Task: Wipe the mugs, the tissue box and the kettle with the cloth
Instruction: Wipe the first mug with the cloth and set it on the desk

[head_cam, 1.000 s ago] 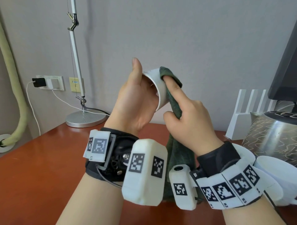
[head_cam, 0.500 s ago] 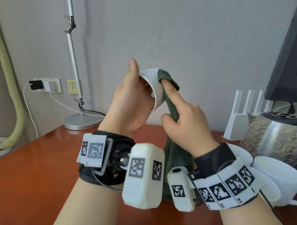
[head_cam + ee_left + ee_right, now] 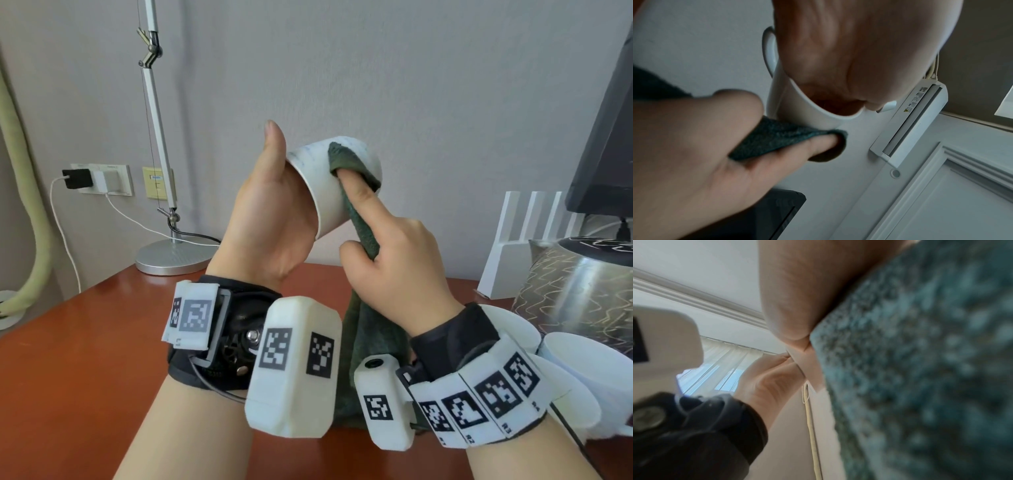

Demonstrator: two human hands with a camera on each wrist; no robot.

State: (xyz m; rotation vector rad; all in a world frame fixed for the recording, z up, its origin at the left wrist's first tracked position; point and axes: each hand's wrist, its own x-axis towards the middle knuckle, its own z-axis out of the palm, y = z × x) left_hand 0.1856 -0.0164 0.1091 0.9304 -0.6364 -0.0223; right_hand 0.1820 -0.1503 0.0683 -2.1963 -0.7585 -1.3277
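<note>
Left hand (image 3: 274, 219) is holding a white mug (image 3: 329, 192) up above the table (image 3: 85, 342), fingers wrapped round the far side of the body, thumb standing straight up beside the base end. Mug is lying tilted on its side; in the left wrist view its handle (image 3: 769, 52) is showing just beyond the left fingers and its rim is pointing down toward the right hand.

Right hand (image 3: 394, 260) is gripping a dark green cloth (image 3: 363, 222): index finger is stretched out and pressing the cloth's top fold against the mug wall, thumb and remaining fingers are curling round the bunched cloth below it. The rest of the cloth is hanging down under the right fingers, behind both wrists.

Well to the right of the right fingers, a patterned metal kettle (image 3: 575, 291) is standing on the table, with other white mugs (image 3: 582, 356) just in front of it. Tissue box is not showing.
</note>
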